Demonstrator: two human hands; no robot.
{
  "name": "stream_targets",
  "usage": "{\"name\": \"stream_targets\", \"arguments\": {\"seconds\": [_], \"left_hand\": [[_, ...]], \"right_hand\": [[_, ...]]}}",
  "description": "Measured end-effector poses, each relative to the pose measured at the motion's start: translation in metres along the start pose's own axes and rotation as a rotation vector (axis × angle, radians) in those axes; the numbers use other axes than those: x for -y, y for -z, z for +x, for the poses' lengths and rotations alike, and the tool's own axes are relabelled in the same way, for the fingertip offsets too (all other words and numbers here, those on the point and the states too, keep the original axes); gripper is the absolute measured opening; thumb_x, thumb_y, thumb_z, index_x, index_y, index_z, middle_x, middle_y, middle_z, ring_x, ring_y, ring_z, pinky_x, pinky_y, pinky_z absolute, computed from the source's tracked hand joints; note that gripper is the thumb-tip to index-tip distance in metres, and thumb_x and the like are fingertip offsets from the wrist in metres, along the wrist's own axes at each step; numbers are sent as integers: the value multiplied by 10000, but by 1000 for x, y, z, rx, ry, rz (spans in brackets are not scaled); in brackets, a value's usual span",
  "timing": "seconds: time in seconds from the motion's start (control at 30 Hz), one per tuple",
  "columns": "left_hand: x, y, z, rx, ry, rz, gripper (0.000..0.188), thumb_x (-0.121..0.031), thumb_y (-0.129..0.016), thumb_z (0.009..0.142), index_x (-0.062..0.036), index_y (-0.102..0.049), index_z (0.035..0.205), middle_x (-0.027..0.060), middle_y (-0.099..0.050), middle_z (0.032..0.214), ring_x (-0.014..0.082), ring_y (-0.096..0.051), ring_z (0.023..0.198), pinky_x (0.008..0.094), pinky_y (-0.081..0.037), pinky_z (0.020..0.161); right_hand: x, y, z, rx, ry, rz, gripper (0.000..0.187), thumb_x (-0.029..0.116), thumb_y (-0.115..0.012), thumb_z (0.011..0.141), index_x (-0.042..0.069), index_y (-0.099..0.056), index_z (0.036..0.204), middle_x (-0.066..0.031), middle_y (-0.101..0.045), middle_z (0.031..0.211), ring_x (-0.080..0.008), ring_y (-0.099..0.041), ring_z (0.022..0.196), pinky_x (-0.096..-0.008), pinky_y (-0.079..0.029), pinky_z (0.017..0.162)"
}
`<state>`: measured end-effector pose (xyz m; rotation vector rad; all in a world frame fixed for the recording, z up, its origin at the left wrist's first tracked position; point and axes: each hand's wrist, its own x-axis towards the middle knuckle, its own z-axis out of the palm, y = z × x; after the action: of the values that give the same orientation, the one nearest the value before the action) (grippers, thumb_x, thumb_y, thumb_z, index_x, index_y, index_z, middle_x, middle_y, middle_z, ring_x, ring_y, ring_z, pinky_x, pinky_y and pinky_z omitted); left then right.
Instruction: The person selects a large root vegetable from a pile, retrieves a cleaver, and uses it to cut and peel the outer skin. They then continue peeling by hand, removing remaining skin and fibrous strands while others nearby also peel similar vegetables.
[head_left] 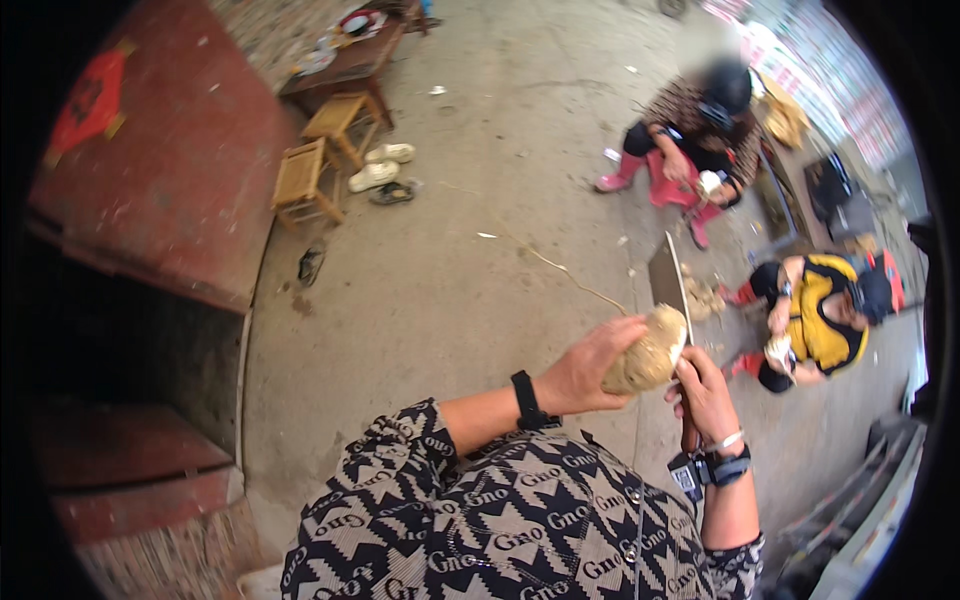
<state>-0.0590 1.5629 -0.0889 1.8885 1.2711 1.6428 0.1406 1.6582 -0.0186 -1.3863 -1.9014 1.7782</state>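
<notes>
In front of my chest, my left hand (590,368) is closed around a large tan-brown tuber (648,357). A pale, cut-looking patch shows on the tuber's right side. My right hand (706,392) grips a cleaver (668,277), its broad blade pointing away from me and its edge beside the tuber. Part of the handle shows below my right fingers, and my right thumb is close to the pale patch. Whether the blade touches the tuber is hard to tell.
Brownish pieces (705,298) lie on the concrete floor beyond the blade. Two people sit at the right, one in a patterned top (672,108), one in a yellow vest (822,310), each holding something whitish. Wooden stools (308,183), shoes (374,177) and a red door (170,150) are leftward.
</notes>
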Motion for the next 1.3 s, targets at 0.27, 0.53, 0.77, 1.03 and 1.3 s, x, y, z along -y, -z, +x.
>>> {"name": "stream_targets", "arguments": {"seconds": [0.27, 0.53, 0.77, 1.03, 1.3], "left_hand": [[-16, 2, -18, -238, 32, 298, 893, -95, -781, 614, -29, -322, 1377, 226, -415, 1368, 393, -432, 1256, 479, -325, 1091], [-45, -10, -35, -412, 207, 426, 868, -116, -772, 604, -14, -343, 1352, 220, -422, 1343, 395, -426, 1248, 453, -352, 1067], [-75, -2, -83, -468, 270, 514, 872, -114, -773, 606, -9, -340, 1355, 222, -411, 1361, 397, -404, 1271, 460, -332, 1079], [-85, 1, -80, -412, 291, 608, 875, -148, -767, 635, -7, -323, 1375, 221, -398, 1379, 399, -394, 1277, 470, -324, 1081], [-54, 12, -43, -197, 317, 537, 869, -121, -794, 615, -21, -360, 1362, 223, -428, 1369, 380, -449, 1248, 454, -362, 1075]], "right_hand": [[4, -15, 51, 248, 106, -28, 176, 166, -422, 1006, 51, -486, 1123, -25, -577, 839, -61, -553, 600, -168, -429, 444], [18, -9, 82, 658, 167, -70, 204, 213, -458, 1005, 60, -489, 1136, -24, -575, 838, -66, -547, 606, -167, -423, 446], [17, -50, 70, 811, 63, -80, 224, 205, -465, 1001, 44, -485, 1155, -34, -584, 887, -83, -558, 627, -175, -431, 450], [24, -52, 66, 823, 79, -85, 258, 175, -450, 993, 33, -479, 1207, -38, -592, 908, -88, -561, 627, -183, -444, 466], [14, -28, 89, 744, 137, -130, 203, 190, -450, 989, 24, -519, 1082, -3, -558, 845, -66, -567, 653, -195, -466, 513]]}}
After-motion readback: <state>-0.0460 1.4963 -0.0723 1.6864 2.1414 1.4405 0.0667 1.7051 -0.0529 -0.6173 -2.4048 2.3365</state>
